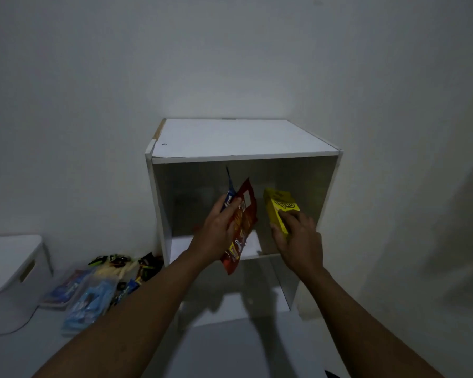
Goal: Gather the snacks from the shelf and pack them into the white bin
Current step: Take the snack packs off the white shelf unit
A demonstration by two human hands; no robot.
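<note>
Head view, and both hands are up at the mouth of the shelf's upper compartment. The left hand (218, 236) has its fingers curled round two snacks at once. One is a red packet (245, 222), hanging long and crumpled below the palm. The other is a blue packet (229, 199) tucked behind it, its top edge poking up above the fingers. The right hand (298, 241) grips a yellow box (277, 207) by its lower end, the box tilted so its top leans back towards the compartment. Red packet and yellow box hang side by side, a narrow gap between them. All three snacks are in the air in front of the opening, held clear of the boards.

Out from the hands now: the shelf (230, 137) is a white unit with two compartments, standing against the wall (230, 50). Its top board is chipped along the left rear edge, bare wood showing. The middle board (180, 246) shows pale behind the left wrist. The lower compartment is in shadow, and what lies inside is hard to tell.

Down on the floor to the left lies a pile (93, 285) of more snacks, blue wrappers nearest, dark and green ones behind, reaching right up to the shelf's left side. Further left stands the bin (11, 268), white, with a handle slot in its side, just beside the pile.
</note>
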